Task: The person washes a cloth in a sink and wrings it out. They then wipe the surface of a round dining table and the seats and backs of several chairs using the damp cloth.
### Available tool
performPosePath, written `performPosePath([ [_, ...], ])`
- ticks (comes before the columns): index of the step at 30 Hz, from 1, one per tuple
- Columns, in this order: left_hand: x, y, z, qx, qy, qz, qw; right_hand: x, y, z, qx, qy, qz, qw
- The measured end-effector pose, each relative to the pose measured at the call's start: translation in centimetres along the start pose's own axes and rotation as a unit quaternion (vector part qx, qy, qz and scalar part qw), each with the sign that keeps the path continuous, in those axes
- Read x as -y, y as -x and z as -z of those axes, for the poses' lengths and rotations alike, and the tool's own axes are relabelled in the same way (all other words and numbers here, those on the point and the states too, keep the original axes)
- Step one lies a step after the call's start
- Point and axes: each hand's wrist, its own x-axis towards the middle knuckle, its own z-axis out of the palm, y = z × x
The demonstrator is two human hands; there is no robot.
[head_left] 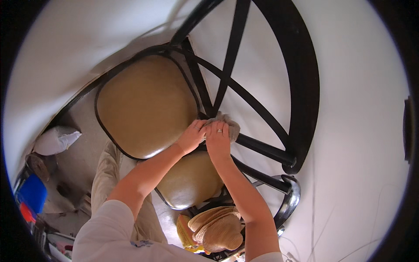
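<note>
A crumpled grey-brown cloth (231, 125) is pressed around the lower end of a black post (266, 149) of a chair back, close to the seat's corner. My right hand (219, 139) is closed on the cloth from above, a ring on one finger. Beside it, my left hand (192, 136) has its fingers curled against the cloth's left side, touching the right hand. The chair has a tan padded seat (146, 105) with a black rim, and a curved black backrest (301, 74) with crossed bars. Part of the post under the cloth is hidden.
A second chair with a tan seat (192, 181) stands nearer me, partly behind my arms. On it or beside it is a brown woven hat (218, 229). A white bag (56, 140) and a blue object (32, 192) lie on the floor at left. White walls border the chairs.
</note>
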Motion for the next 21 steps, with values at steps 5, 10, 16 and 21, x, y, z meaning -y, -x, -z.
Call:
performPosePath([
  [5,0.1,-2.4,4.0,-0.086,0.054,0.040,0.994,-2.7,-3.2,3.4,-0.026,-0.261,-0.075,0.962],
  [10,-3.3,-14.5,13.0,-0.393,0.027,0.006,0.919,-10.3,-11.2,13.8,-0.430,-0.221,-0.041,0.874],
  [16,-2.5,-23.0,13.4,-0.325,0.138,-0.010,0.936,-16.2,-17.4,12.1,-0.391,-0.168,-0.019,0.905],
  [21,-0.8,-17.7,7.8,-0.329,0.002,-0.013,0.944,-12.5,-13.2,8.8,-0.277,-0.210,-0.016,0.937],
])
